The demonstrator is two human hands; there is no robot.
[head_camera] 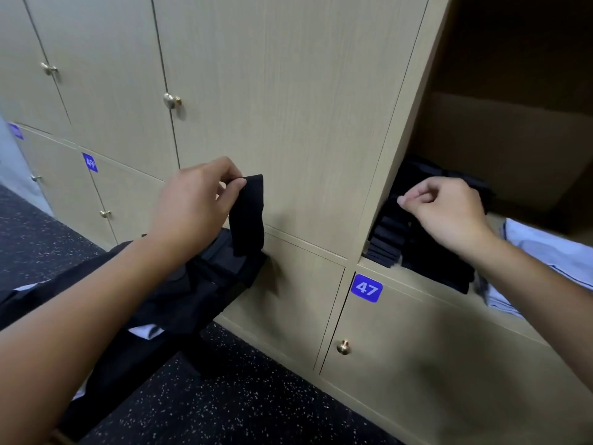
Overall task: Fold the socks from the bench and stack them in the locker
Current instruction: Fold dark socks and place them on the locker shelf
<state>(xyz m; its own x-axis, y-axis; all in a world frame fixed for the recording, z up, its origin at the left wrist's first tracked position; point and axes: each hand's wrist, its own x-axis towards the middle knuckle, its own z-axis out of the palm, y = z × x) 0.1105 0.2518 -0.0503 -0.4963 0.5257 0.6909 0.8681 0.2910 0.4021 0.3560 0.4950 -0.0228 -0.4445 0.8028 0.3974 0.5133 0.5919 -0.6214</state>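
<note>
- A single black sock [247, 216] is held up in front of the closed locker doors, well left of the open locker [500, 149]; its long axis runs vertically, the pinched end at the top and the free end hanging just above the dark pile [192, 284] on the bench below.
- The sock is pinched at its upper edge by the left hand [195, 200], thumb and forefinger closed on the fabric, the remaining fingers curled.
- No sock is held by the right hand [449, 210]; its fingers are drawn in loosely, the thumb tip meeting the forefinger, and it is poised at the mouth of the open locker, in front of the stacked dark socks [414, 248].
- The hanging sock lies to the left of the right hand, with a closed door panel's width between them; the free lower end is judged to be the part that a fold would call for, and it sits lower than both hands.
- The stack is seen on the locker shelf, to the right of the sock, with pale blue folded cloth [552, 252] just beside it on the right.
- The right hand is judged the nearer one to the stack, the left hand the only one on the sock, so a rightward carry across the door face would be needed.
- A blue label reading 47 [366, 288] is fixed on the door below the open locker.
</note>
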